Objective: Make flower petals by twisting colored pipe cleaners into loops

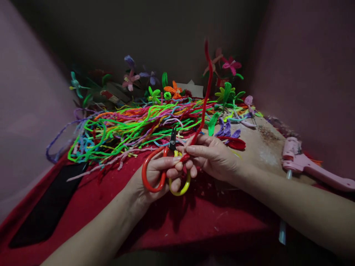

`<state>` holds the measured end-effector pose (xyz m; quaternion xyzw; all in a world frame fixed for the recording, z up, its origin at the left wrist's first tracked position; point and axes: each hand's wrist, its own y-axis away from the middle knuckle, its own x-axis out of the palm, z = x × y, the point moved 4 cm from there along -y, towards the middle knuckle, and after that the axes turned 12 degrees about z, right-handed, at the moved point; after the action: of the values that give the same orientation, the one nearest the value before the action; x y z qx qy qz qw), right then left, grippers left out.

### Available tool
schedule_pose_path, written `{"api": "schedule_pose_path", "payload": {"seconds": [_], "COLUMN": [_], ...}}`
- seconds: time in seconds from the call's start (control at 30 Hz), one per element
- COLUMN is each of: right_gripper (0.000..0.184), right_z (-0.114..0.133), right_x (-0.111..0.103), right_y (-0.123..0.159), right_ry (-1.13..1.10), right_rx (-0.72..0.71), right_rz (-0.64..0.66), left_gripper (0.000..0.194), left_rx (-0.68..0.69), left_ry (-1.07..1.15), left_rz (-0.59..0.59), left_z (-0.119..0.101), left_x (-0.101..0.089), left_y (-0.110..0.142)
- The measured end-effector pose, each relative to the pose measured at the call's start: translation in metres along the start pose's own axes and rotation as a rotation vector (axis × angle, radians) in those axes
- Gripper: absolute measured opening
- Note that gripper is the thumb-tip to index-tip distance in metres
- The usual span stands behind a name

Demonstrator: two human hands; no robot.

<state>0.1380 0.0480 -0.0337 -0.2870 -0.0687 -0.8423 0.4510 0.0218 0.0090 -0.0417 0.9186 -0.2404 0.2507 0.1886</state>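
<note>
My left hand point(163, 171) is closed around scissors point(152, 177) with one red-orange and one yellow handle loop; their short dark blades point up and away. Its thumb and fingers also pinch the folded lower end of a red pipe cleaner point(205, 105). Right beside it, my right hand point(210, 153) is closed on the same pipe cleaner, whose long free length rises above both hands. The two hands touch or nearly touch at the folded red end. Fingers partly hide that fold.
A tangled heap of colourful pipe cleaners point(133, 129) lies behind my hands. Pipe-cleaner flowers, such as an orange one point(173, 89), stand at the back. Purple petals point(226, 128) and a red petal point(234, 143) lie right. A pink glue gun point(302, 162) is far right, a black flat object point(50, 207) left.
</note>
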Motion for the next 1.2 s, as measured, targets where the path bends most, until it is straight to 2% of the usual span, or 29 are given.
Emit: {"api": "schedule_pose_path", "payload": {"seconds": [0.17,0.23,0.3,0.37,0.4,0.47,0.53,0.6,0.67,0.83,1.0,1.2], "right_gripper": [0.019,0.018,0.017,0.017,0.018,0.019,0.02,0.021,0.021,0.015,0.009,0.012], "right_z": [0.004,0.005,0.006,0.007,0.008,0.009,0.01,0.011,0.011,0.012,0.011,0.01], "right_x": [0.001,0.0,-0.003,-0.008,-0.011,-0.015,-0.018,-0.02,-0.021,-0.02,-0.02,-0.019], "right_y": [0.002,0.002,0.002,0.001,0.0,-0.001,-0.003,-0.004,-0.004,-0.003,-0.004,-0.004], "right_ry": [0.03,0.034,0.042,0.062,0.074,0.096,0.1,0.08,0.062,0.038,-0.014,-0.053], "right_rx": [-0.045,-0.056,-0.065,-0.068,-0.072,-0.075,-0.089,-0.1,-0.093,-0.06,-0.051,-0.011], "right_rz": [-0.037,-0.037,-0.06,-0.106,-0.13,-0.158,-0.151,-0.133,-0.113,-0.071,-0.023,0.015], "left_gripper": [0.017,0.021,0.03,0.034,0.033,0.036,0.041,0.043,0.042,0.039,0.045,0.045], "left_rx": [0.006,0.054,0.135,0.234,0.281,0.334,0.342,0.321,0.301,0.296,0.274,0.285], "left_ry": [-0.085,-0.23,-0.532,-0.967,-1.195,-1.534,-1.712,-1.774,-1.787,-1.782,-1.816,-1.851], "left_rz": [0.006,-0.059,-0.223,-0.417,-0.473,-0.463,-0.349,-0.236,-0.174,-0.178,-0.17,-0.159], "left_z": [0.0,-0.004,-0.014,-0.026,-0.031,-0.034,-0.031,-0.026,-0.023,-0.024,-0.024,-0.022], "left_x": [0.003,0.0,-0.006,-0.012,-0.013,-0.014,-0.014,-0.014,-0.015,-0.018,-0.019,-0.018], "left_y": [0.0,0.003,0.009,0.018,0.021,0.024,0.024,0.023,0.022,0.021,0.022,0.023]}}
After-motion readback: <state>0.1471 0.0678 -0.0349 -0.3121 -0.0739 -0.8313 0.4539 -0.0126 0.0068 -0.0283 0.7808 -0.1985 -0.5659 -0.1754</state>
